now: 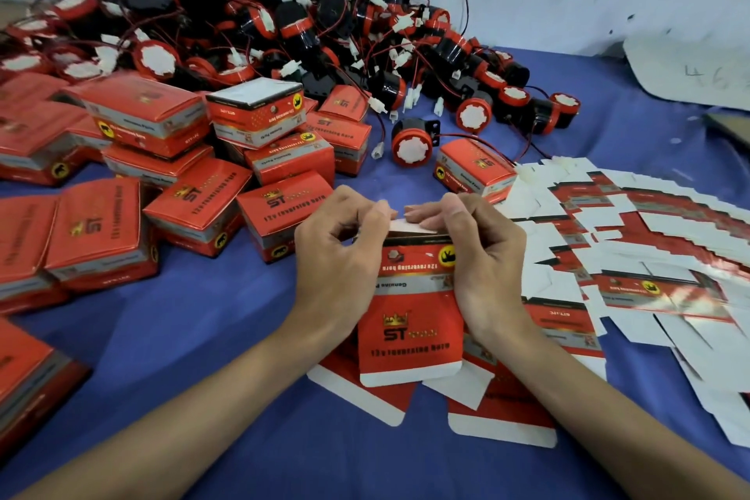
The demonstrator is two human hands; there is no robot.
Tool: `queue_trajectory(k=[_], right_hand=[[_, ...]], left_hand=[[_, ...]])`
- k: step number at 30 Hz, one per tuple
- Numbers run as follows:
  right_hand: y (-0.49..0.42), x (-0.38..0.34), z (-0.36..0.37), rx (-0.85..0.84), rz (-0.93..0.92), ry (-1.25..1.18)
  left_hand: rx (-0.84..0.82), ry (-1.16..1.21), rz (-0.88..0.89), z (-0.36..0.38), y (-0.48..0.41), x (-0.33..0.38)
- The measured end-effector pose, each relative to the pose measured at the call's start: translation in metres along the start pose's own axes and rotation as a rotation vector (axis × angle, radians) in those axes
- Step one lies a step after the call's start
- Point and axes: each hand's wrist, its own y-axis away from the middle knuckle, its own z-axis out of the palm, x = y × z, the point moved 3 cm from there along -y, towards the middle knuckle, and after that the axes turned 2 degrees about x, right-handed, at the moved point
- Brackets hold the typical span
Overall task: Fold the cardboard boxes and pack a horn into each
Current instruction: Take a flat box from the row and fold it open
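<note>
The half-folded box (410,337) stands mid-table (227,337), long axis six to twelve o'clock; the left hand (337,252) and right hand (483,256) grip its upper edges, curled fingers (379,212) pinching the top flap (410,229); the nearest loose horn (412,148) lies at twelve o'clock, about equally near both.

Head camera looks forward and down (close, wide-angle) at the table (203,337).

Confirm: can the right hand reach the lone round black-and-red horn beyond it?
Likely yes: only blue cloth lies between right hand and round black-and-red horn, but it grips the red cardboard box.
</note>
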Motion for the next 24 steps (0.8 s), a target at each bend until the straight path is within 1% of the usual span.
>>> queue_trajectory(k=[3,6,8,10,13,15,18,20,22,24], right_hand=[[-0.0009,-0.002,-0.0002,0.017,-0.024,-0.009],[-0.0017,-0.0031,-0.0017,0.024,-0.054,-0.014],[-0.0015,-0.0029,-0.0025,0.026,-0.067,-0.017],[-0.0011,-0.0016,-0.0021,0.02,-0.067,-0.013],[-0.0006,-0.0009,-0.0016,0.01,-0.057,0.019],[-0.0003,-0.0007,-0.0017,0.011,-0.059,0.071],[0.001,0.0027,-0.0009,-0.009,-0.01,0.089],[0.0009,0.0009,-0.0001,-0.022,0.022,0.055],[-0.0009,-0.0001,-0.0017,-0.024,0.015,0.065],[-0.0059,-0.0028,-0.004,0.02,0.027,0.08]], left_hand=[[0.021,-0.037,0.067,-0.0023,0.0041,0.0003],[0.069,0.059,0.057,-0.0021,0.0071,0.0028],[0.041,0.091,0.069,-0.0006,0.0073,0.0044],[-0.013,0.056,0.094,0.0004,0.0081,0.004],[-0.024,0.067,0.032,0.0017,0.0079,0.001],[-0.032,0.066,0.021,0.0036,0.0083,0.0014],[-0.089,0.11,-0.02,0.0056,0.0081,0.0],[-0.142,0.133,0.0,0.0055,0.0066,-0.0004],[-0.244,0.131,0.036,0.0042,0.0026,-0.0012],[-0.35,0.152,0.024,0.0036,0.0036,-0.0004]])
